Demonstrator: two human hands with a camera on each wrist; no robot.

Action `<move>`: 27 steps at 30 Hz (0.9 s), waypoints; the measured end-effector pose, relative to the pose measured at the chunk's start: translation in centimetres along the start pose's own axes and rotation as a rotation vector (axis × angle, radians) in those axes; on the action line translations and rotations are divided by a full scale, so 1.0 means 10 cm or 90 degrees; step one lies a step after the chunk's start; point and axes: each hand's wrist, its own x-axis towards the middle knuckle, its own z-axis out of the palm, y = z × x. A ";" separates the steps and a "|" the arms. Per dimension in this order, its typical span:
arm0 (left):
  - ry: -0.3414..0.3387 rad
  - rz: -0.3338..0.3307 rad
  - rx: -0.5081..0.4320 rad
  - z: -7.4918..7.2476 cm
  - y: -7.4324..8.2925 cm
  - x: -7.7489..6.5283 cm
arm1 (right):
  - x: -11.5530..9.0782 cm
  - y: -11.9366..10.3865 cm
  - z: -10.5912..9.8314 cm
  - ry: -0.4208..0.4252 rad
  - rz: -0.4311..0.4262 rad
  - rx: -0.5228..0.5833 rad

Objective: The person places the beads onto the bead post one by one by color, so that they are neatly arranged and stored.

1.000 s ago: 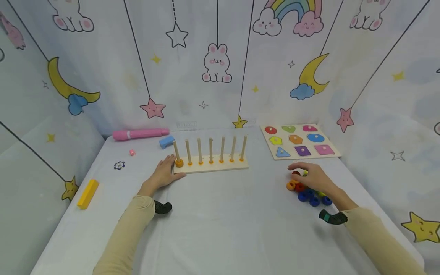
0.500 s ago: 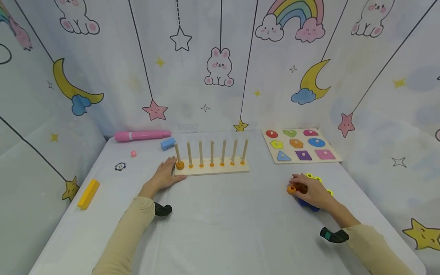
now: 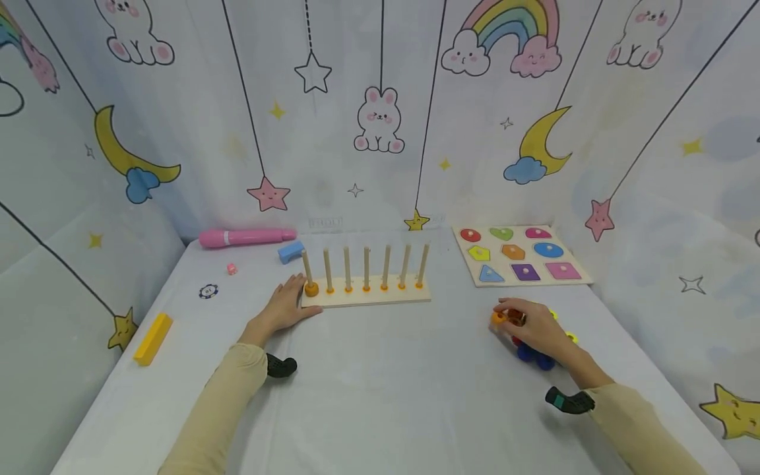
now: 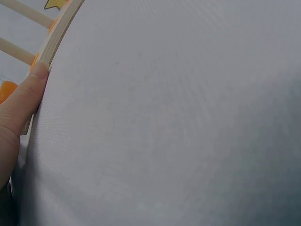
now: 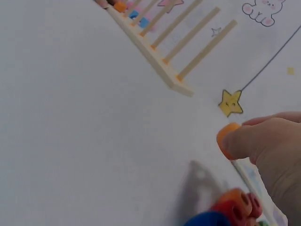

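Note:
My left hand (image 3: 284, 305) grips the left end of a wooden pegboard (image 3: 380, 297). In the left wrist view its straight thumb (image 4: 29, 96) presses the board's front edge; the other fingers are out of that view. Several upright pegs stand on the board, with an orange bead (image 3: 311, 289) at the foot of the leftmost. My right hand (image 3: 537, 326) pinches another orange bead (image 5: 227, 141) between thumb and fingers, just above a pile of beads. Blue beads (image 3: 534, 356) and red beads (image 5: 230, 210) show under the hand, which partly hides the pile.
Behind the right hand lies a shape puzzle board (image 3: 519, 257). To the left are a pink microphone-like toy (image 3: 246, 237), a blue block (image 3: 291, 251), a small pink die-like cube (image 3: 231, 268), a round chip (image 3: 208, 291) and a yellow bar (image 3: 152, 339). Patterned cloth walls enclose the table.
My right hand has come down onto the bead pile, taken an orange bead and lifted it slightly up and left. My left hand stays on the pegboard. The head view has tilted slightly.

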 end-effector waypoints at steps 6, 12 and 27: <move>-0.006 -0.009 0.004 0.00 -0.02 -0.02 | 0.46 -0.29 -0.08 0.003 0.071 0.123; -0.003 -0.012 -0.009 0.00 -0.01 -0.03 | 1.08 -0.64 -0.14 0.038 0.067 0.172; 0.010 -0.004 -0.004 0.00 -0.02 -0.05 | 2.16 -1.50 0.38 0.012 -0.073 0.264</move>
